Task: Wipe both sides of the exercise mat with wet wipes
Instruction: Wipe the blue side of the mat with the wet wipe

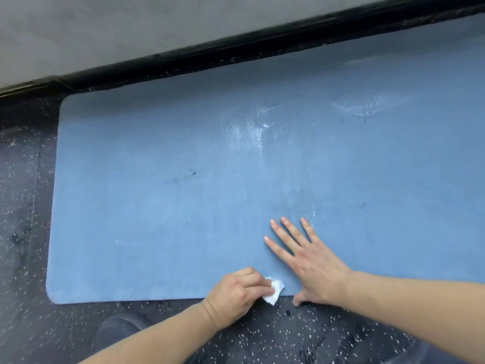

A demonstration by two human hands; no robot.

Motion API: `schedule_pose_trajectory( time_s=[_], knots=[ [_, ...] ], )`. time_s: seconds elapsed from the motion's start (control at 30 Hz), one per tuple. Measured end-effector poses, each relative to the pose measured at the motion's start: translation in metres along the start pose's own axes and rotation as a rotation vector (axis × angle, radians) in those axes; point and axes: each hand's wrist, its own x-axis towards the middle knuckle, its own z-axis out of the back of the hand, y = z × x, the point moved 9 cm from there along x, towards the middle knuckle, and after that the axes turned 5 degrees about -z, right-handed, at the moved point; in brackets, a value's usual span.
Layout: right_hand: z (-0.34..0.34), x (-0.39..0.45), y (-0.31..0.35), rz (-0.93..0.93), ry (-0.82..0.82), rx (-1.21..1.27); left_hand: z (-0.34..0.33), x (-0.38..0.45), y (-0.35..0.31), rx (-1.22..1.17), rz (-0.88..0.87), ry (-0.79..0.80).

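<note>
**Head view: wiping the near edge of the mat**

Head camera looks down on a blue exercise mat [183, 193] lying flat on a dark speckled floor [23, 232], its far long edge close to a black baseboard [236, 46] under a grey wall [105, 27]. The left hand [236, 292] has its fingers curled round a crumpled white wet wipe [274, 291], pressing it on the mat right at the near edge. The right hand [312, 261] lies flat beside it with fingers straight and spread, palm on the mat, thumb hanging over the near edge onto the floor.

Shiny wet streaks [246, 132] show toward the far edge and the right; the left end of the mat looks dull, so it probably has not been wiped yet.

To do this pass well, I would keep the flat hand bearing down so the mat does not creep or buckle, draw the wipe in overlapping strokes along the near edge toward the rounded near left corner, and refold the wipe once it looks grey. The underside presumably remains to be done.

No container or wipe packet is in view.
</note>
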Motion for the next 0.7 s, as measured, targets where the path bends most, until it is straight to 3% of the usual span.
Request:
schedule_pose_trajectory(
  time_s=[0.2, 0.27, 0.33, 0.4, 0.47, 0.53, 0.6, 0.7],
  knots=[
    [0.002, -0.002, 0.003, 0.025, -0.014, 0.014, -0.001, 0.0, 0.0, 0.018, -0.012, 0.007],
    [0.021, -0.003, -0.001, 0.064, -0.119, 0.119, 0.007, 0.003, 0.006, -0.025, 0.053, -0.036],
    [0.056, 0.003, -0.027, 0.095, -0.281, 0.214, 0.036, 0.015, 0.027, -0.028, 0.217, -0.198],
    [0.097, 0.021, -0.077, 0.012, -0.389, 0.204, 0.094, 0.034, 0.067, -0.037, 0.494, -0.487],
    [0.126, 0.046, -0.141, -0.233, -0.253, 0.16, 0.159, 0.055, 0.127, -0.12, 0.773, -0.739],
    [0.133, 0.064, -0.189, -0.429, -0.041, 0.099, 0.218, 0.089, 0.185, -0.148, 0.908, -0.839],
    [0.131, 0.073, -0.205, -0.495, 0.083, 0.055, 0.266, 0.129, 0.229, -0.071, 0.953, -0.872],
    [0.125, 0.081, -0.208, -0.51, 0.104, -0.003, 0.305, 0.181, 0.282, -0.04, 1.025, -0.925]
  ],
)
